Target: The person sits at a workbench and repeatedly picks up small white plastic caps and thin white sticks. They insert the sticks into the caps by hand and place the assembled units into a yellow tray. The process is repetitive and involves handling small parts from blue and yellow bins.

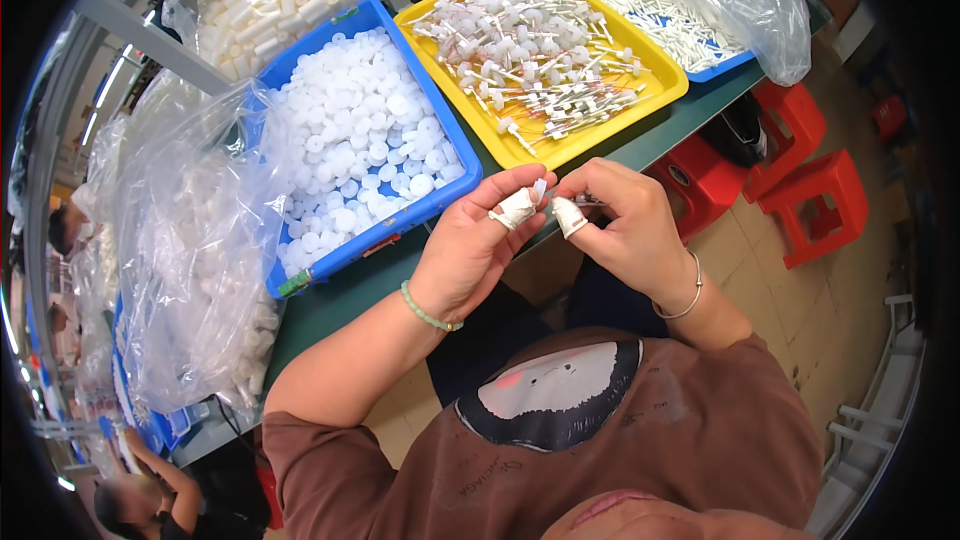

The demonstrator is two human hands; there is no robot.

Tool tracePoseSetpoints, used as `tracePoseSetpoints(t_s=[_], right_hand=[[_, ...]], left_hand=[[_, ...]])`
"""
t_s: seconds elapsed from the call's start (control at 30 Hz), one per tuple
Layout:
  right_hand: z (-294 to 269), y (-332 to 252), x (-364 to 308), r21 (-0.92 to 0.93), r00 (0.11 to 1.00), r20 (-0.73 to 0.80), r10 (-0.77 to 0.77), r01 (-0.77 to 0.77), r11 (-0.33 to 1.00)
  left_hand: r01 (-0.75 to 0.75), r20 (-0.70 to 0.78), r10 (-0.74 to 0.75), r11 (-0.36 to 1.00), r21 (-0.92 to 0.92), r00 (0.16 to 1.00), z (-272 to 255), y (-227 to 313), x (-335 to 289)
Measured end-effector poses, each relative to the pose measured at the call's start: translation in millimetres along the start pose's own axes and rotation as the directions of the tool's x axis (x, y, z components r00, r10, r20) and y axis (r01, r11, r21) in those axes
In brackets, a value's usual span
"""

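Note:
My left hand (480, 230) is closed in a pinch around a small white plastic piece (540, 187), held upright between fingertip and thumb. White tape wraps that thumb. Close beside it, my right hand (630, 225) is also pinched, its thumb taped too; a bit of something pale shows by its fingers, too small to name. Both hands are over the table's near edge. Ahead of them sits a yellow tray (575, 148) of white plastic parts with thin sticks and reddish wires. Left of it, a blue tray (465, 155) holds many translucent white discs.
Clear plastic bags (190, 270) of white parts crowd the left. A second blue tray (722, 70) with short white tubes stands far right under clear plastic (740, 0). Red stools (815, 205) are on the floor at right. Another person (150, 495) sits at lower left.

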State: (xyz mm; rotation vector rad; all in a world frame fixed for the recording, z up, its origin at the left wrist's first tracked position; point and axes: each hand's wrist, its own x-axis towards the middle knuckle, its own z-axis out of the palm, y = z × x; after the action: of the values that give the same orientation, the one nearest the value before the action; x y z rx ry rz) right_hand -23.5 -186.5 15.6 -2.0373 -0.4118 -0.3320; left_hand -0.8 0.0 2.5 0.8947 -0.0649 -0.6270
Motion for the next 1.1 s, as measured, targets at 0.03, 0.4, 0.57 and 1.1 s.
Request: tracePoseSetpoints(t_s=[0.03,0.4,0.57,1.1], right_hand=[[-0.8,-0.1,0.3,-0.048,1.0,-0.01,-0.015,0.014,0.999],[14.4,-0.6,1.9,0.309,0.997,-0.063,0.033,-0.011,0.951],[2.7,10.4,-1.2,0.226,0.988,0.093,0.121,-0.139,0.964],[2.9,5.4,8.3,0.383,0.958,0.258,0.127,-0.222,0.897]], left_hand=[[0.002,-0.006,-0.002,1.0,0.008,1.0,0.3,0.2,-0.1],[-0.019,0.063,0.018,1.0,0.022,0.998,0.1,-0.6,0.1],[-0.036,0.015,0.036,0.999,0.017,0.999,-0.3,-1.9,0.5],[-0.034,-0.044,0.034,0.999,0.006,0.998,-4.1,-3.9,-0.6]])
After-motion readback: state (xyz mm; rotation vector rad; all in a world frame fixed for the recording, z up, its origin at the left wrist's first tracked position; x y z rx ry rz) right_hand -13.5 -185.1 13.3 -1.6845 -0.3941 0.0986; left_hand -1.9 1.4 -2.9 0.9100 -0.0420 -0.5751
